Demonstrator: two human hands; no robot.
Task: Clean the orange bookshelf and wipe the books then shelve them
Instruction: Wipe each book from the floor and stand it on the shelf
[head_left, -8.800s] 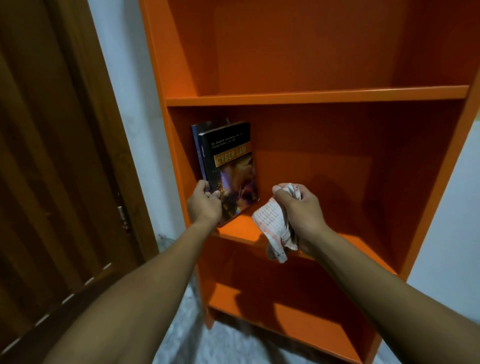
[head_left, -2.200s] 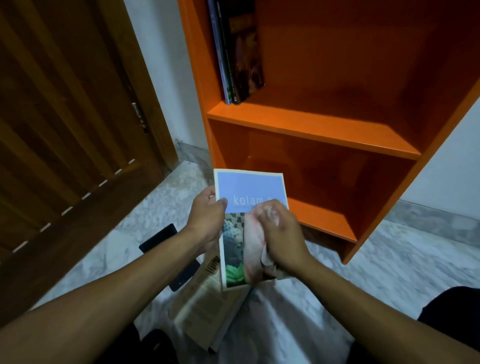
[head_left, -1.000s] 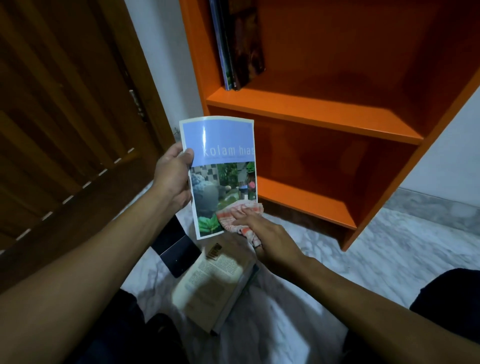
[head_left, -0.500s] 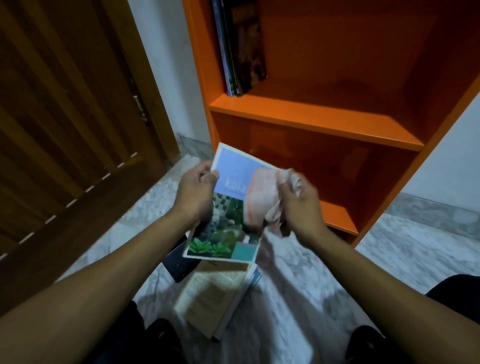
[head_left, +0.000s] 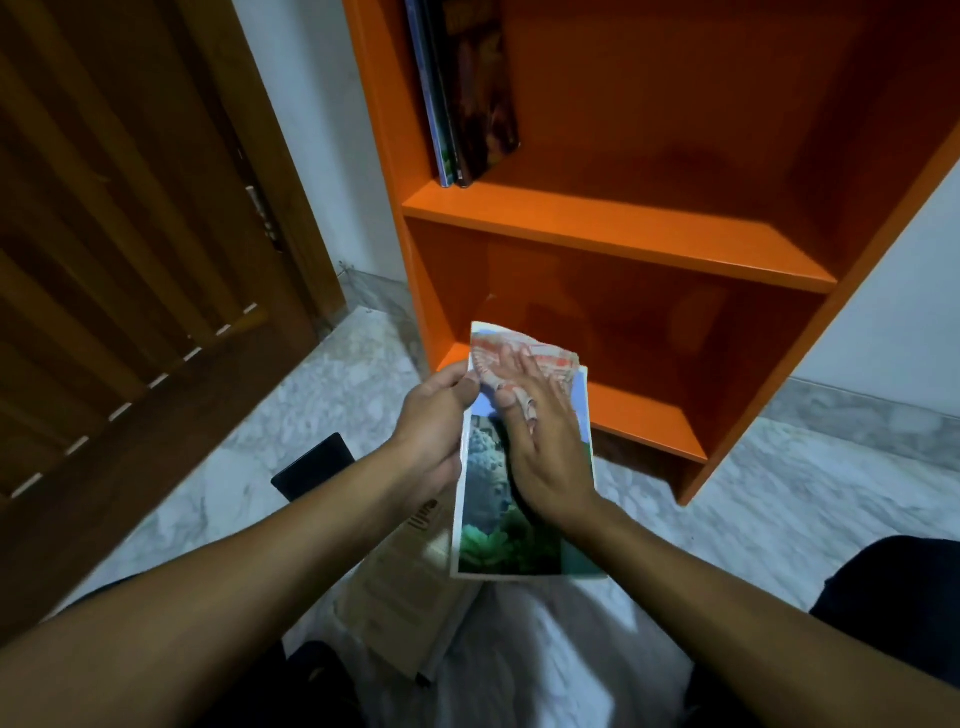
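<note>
Your left hand (head_left: 434, 431) grips the left edge of the thin picture book (head_left: 511, 525), thumb curled over its cover, holding it above the floor in front of the orange bookshelf (head_left: 623, 228). Your right hand (head_left: 545, 447) lies flat on the cover, fingers straight, pressing the red-and-white cloth (head_left: 524, 358) against the book's top end. Two dark books (head_left: 467, 104) stand upright at the left end of the shelf above — well apart from your hands. Under the held book a tan book (head_left: 400, 597) lies on the marble floor (head_left: 727, 519), a black flat object (head_left: 314, 467) beside it. A wooden door (head_left: 130, 234) stands at left.
</note>
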